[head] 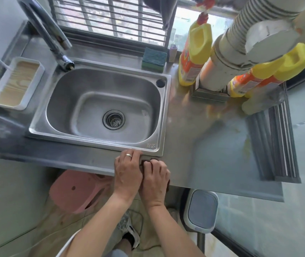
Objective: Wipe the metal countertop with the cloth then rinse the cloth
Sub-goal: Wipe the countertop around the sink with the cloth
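A dark brown cloth (145, 162) lies on the front strip of the metal countertop (212, 154), just below the sink's front right corner. It is almost wholly covered by both hands. My left hand (127, 171), with a ring on one finger, presses flat on its left part, fingertips touching the sink rim. My right hand (155, 177) sits beside it with fingers curled down onto the cloth. The steel sink (99, 106) is dry-looking, and the faucet (44, 32) rises at its back left.
A green sponge (154, 59) rests behind the sink. Yellow-and-orange bottles (194, 52) and a wide pipe (227, 52) stand at the back right. A white tray (16, 83) lies left of the sink. Below the counter are a pink stool (75, 190) and a bin (201, 210).
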Demonstrator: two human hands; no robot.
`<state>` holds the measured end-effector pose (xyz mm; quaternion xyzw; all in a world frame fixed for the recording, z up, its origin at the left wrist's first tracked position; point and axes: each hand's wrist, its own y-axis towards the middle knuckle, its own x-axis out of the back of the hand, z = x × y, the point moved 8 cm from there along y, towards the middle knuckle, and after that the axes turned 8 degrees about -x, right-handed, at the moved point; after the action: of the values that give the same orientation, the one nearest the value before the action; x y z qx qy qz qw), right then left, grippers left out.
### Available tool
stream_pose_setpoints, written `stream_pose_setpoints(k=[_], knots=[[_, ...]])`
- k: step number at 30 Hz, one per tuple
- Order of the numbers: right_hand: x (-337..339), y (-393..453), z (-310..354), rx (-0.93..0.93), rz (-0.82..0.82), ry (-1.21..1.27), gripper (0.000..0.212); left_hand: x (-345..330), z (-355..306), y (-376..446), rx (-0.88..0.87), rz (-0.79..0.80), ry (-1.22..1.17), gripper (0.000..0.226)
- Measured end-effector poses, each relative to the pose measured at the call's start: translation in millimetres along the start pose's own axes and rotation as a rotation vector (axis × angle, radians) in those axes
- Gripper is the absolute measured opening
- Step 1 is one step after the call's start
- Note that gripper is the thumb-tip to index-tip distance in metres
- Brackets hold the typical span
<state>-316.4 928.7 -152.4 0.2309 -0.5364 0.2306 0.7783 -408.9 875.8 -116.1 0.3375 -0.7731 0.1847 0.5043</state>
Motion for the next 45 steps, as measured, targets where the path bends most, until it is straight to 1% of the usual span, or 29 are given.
stream_pose_setpoints(k=[2,4,7,9,11,13,17,19,21,23,27,29,32,34,37,40,43,45], knots=[[1.5,4.7,-5.1,0.137,0.034,0.073,0.022,-7.9,-12.7,2.3,-0.018,-0.008,0.000,0.022],[5.0,16.8,-16.7,0.225,0.060,0.144,0.026,-13.9,-24.2,6.6,-0.020,-0.017,-0.012,0.022],[13.3,32.0,-34.5,0.321,0.074,0.195,0.028,-25.0,-43.9,12.3,-0.039,-0.015,-0.015,0.022],[15.2,34.2,-44.7,0.340,0.078,0.204,0.029,-32.8,-56.2,14.0,-0.043,-0.013,-0.004,0.021],[19.3,41.0,-64.8,0.262,0.051,0.220,0.021,-39.9,-67.9,15.0,-0.033,-0.017,0.002,0.020],[28.5,54.6,-96.6,0.161,-0.010,0.218,0.011,-48.1,-83.0,15.8,-0.039,-0.022,0.021,0.019],[54.5,93.1,-176.8,0.088,-0.111,0.085,0.013,-63.6,-119.1,17.9,-0.039,-0.018,0.060,0.038],[71.5,112.6,-222.1,0.040,-0.190,-0.024,0.015,-72.2,-139.2,18.8,-0.042,0.003,0.059,0.042],[84.6,126.2,-260.4,0.040,-0.233,-0.118,0.021,-83.1,-161.5,21.0,-0.062,0.033,0.048,0.043],[89.7,135.3,-291.3,0.029,-0.231,-0.129,0.032,-93.4,-181.6,24.7,-0.082,0.052,0.043,0.044],[87.7,147.1,-329.2,-0.203,-0.210,-0.021,0.048,-109.0,-201.6,33.2,-0.088,0.081,0.059,0.048],[84.0,151.0,-330.7,-0.282,-0.207,0.012,0.050,-113.1,-200.8,36.4,-0.061,0.102,0.063,0.048],[83.7,163.2,-328.2,-0.377,-0.228,0.095,0.043,-114.5,-198.5,38.5,-0.055,0.129,0.092,0.047],[80.6,177.2,-317.9,-0.377,-0.213,0.146,0.041,-113.6,-197.3,39.1,-0.061,0.129,0.110,0.046],[70.1,200.3,-285.7,-0.253,-0.165,0.158,0.044,-114.1,-196.3,37.2,-0.073,0.107,0.110,0.046],[58.1,208.7,-247.1,-0.098,-0.103,0.197,0.040,-114.3,-196.9,38.1,-0.090,0.098,0.110,0.045],[51.6,183.8,-207.4,0.049,-0.006,0.267,0.039,-111.7,-197.9,41.8,-0.096,0.108,0.117,0.037],[53.7,159.3,-198.1,0.090,0.007,0.283,0.040,-109.3,-198.8,44.3,-0.101,0.120,0.116,0.036]])
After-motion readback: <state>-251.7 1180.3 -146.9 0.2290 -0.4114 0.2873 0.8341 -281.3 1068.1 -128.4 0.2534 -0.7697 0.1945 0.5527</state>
